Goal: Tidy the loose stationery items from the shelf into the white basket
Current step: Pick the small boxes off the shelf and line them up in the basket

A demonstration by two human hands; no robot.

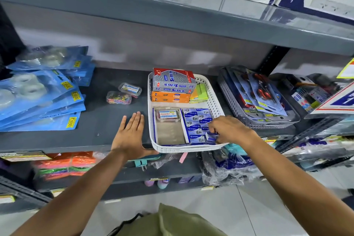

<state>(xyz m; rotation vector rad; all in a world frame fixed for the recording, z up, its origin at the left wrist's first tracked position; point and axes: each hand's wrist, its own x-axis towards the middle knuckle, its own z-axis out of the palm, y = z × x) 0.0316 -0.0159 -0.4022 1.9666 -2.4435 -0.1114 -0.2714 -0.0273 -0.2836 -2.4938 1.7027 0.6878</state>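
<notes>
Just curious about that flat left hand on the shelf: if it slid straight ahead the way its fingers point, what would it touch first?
Probably the clear tub of coloured paper clips, which lies just beyond the left hand on the dark shelf. The gap between looks bare, though depth is hard to judge.

I see white basket (214, 101) — perforated moulded plastic, semi-gloss | shelf (107, 120) — dark grey painted metal, matt, smooth | tape packs (38, 101) — glossy blue film | clip tubs (119, 97) — clear shiny plastic | staple boxes (195, 120) — printed card, slight sheen
</notes>
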